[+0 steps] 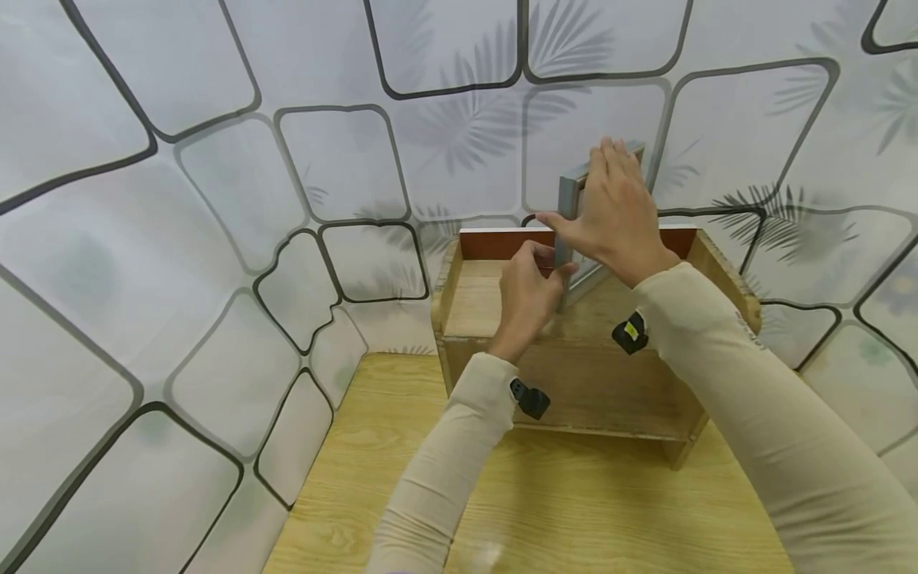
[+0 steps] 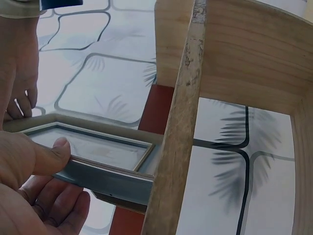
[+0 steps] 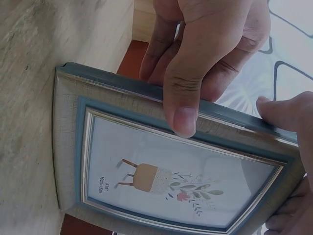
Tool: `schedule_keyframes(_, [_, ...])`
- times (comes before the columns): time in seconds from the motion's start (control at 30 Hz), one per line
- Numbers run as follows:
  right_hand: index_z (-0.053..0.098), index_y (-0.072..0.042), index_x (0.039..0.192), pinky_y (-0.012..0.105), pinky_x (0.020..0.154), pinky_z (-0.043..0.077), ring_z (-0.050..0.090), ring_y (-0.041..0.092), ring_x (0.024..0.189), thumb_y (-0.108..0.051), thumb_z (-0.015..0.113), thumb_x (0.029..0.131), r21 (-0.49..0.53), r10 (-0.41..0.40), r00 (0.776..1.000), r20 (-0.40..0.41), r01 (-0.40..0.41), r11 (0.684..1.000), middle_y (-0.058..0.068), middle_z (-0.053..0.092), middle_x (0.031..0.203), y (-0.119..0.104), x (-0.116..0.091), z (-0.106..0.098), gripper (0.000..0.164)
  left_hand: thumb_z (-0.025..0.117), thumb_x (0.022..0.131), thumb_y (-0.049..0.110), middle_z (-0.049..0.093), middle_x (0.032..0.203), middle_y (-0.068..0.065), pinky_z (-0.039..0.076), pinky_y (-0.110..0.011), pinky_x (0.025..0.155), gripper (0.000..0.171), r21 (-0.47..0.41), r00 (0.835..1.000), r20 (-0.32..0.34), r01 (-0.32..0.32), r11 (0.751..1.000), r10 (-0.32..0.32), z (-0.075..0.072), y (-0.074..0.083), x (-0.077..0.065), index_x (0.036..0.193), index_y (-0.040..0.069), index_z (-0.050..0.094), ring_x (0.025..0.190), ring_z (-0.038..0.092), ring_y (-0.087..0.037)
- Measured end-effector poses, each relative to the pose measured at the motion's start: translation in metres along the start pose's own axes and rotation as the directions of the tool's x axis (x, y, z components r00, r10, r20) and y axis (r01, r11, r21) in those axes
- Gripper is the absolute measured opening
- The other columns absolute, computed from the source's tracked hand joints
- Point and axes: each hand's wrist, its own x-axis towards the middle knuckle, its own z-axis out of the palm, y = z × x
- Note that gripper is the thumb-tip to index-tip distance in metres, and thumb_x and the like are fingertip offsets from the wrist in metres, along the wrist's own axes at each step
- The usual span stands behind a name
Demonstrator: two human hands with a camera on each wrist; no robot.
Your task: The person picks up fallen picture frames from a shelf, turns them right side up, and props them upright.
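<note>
From my end I see a yellow wood-grain table (image 1: 358,478) against patterned wall covering (image 1: 215,199) with dark rounded outlines and leaf prints. On it stands a wooden shelf (image 1: 602,391) with a red strip (image 1: 491,245) along its back. The picture frame (image 3: 66,132) stands on end, its lower end at the shelf's upper board. The left hand (image 1: 529,291) pinches one long edge, thumb on the front, fingers behind. The right hand (image 1: 620,211) spans the frame higher up, thumb apart against that edge, fingers close together over the far side.

In my head view that hand hides most of the frame's face; fine print beside the drawing is hard to read. I count one frame, one shelf, two hands, two sleeves (image 1: 430,486) and two black wrist devices (image 1: 531,399).
</note>
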Motion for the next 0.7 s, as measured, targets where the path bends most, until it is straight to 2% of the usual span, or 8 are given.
schedule_keyframes(0.23, [0.021,0.017,0.151,0.050,0.122,0.012,0.016,0.046,0.150,-0.043,0.073,0.091,0.037,0.008,0.999,0.035,-0.009,0.999,0.034,0.021,0.160,0.002,0.000,-0.002,0.099,0.082,0.087,0.022,0.074,0.091,-0.006,0.049,-0.020,0.071,0.028,0.005,0.999,-0.037,-0.015,1.000,0.015,0.007,0.002,-0.002,0.100,0.003,0.066,0.078,0.067,-0.011])
schedule_keyframes(0.37, [0.024,0.017,0.150,0.051,0.121,0.016,0.021,0.046,0.149,-0.039,0.075,0.090,0.083,-0.002,0.999,0.045,-0.002,0.997,0.034,0.028,0.157,0.004,0.000,-0.006,0.096,0.083,0.087,0.023,0.072,0.089,-0.006,0.049,-0.021,0.070,0.028,0.017,0.998,-0.051,-0.027,1.000,0.027,0.010,0.004,-0.003,0.098,0.004,0.066,0.076,0.066,-0.010])
schedule_keyframes(0.57, [0.020,0.013,0.154,0.052,0.121,0.015,0.012,0.042,0.152,-0.040,0.072,0.091,0.131,0.001,0.994,0.107,-0.015,0.991,0.030,0.022,0.161,0.008,0.000,-0.010,0.097,0.083,0.087,0.022,0.070,0.085,-0.006,0.046,-0.021,0.068,0.027,0.027,0.997,-0.063,-0.043,0.999,0.045,0.014,0.006,-0.006,0.095,0.003,0.066,0.074,0.064,-0.013])
schedule_keyframes(0.7, [0.020,0.012,0.155,0.052,0.121,0.015,0.013,0.041,0.152,-0.037,0.073,0.091,0.168,-0.020,0.993,0.115,0.000,0.986,0.028,0.021,0.162,0.014,0.000,-0.013,0.096,0.082,0.088,0.023,0.069,0.087,-0.006,0.046,-0.019,0.068,0.028,0.039,0.996,-0.065,-0.059,0.998,0.061,0.019,0.008,-0.008,0.096,0.003,0.065,0.076,0.065,-0.014])
